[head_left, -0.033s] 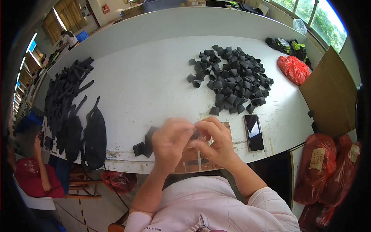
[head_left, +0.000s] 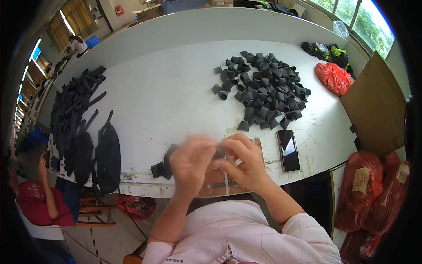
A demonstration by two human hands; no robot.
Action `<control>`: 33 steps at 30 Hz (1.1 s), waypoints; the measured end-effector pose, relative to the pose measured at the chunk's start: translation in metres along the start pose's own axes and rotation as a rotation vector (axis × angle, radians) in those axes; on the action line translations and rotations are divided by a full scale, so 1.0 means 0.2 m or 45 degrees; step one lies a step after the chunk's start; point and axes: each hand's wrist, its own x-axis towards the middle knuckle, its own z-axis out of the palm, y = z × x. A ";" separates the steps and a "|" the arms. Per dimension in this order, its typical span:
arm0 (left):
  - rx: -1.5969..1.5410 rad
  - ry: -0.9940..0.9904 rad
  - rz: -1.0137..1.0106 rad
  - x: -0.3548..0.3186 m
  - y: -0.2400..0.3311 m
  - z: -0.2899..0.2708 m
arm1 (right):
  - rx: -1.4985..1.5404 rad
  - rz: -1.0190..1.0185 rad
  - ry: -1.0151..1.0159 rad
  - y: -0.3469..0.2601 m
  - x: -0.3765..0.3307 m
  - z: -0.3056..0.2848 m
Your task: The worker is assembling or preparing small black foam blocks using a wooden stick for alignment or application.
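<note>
My left hand [head_left: 191, 163] and my right hand [head_left: 245, 162] meet over the near edge of the white table, fingers pinched together. Between them is a small black fabric piece [head_left: 218, 153], mostly covered by the fingers; its full shape cannot be made out. Just left of my left hand lie a few black fabric pieces [head_left: 161, 170], partly hidden by it. Beneath my right hand is a brown board [head_left: 212, 186] with tape across it. Farther off, a large heap of folded black fabric loops [head_left: 268, 86] covers the right middle of the table.
Long black strips [head_left: 72, 103] pile up at the left, near a dark pouch [head_left: 107, 154]. To my right are a phone [head_left: 289, 150], a red plastic bag [head_left: 332, 79] and an upright cardboard sheet [head_left: 373, 99]. Red sacks [head_left: 360, 193] stand beside the table. Another person [head_left: 44, 200] sits at left.
My left hand has shifted slightly left, and my right fingers have moved a little left too. The black piece stays between them.
</note>
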 end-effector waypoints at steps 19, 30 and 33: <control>-0.747 0.355 -0.236 -0.09 -0.07 0.03 | -0.212 -0.400 0.258 0.10 0.01 0.09; -0.181 0.159 -0.155 -0.08 -0.05 -0.04 | -0.003 -0.148 0.142 -0.01 0.01 -0.04; -0.281 0.333 -0.099 -0.13 -0.05 -0.02 | 0.687 0.331 0.241 -0.07 -0.03 -0.05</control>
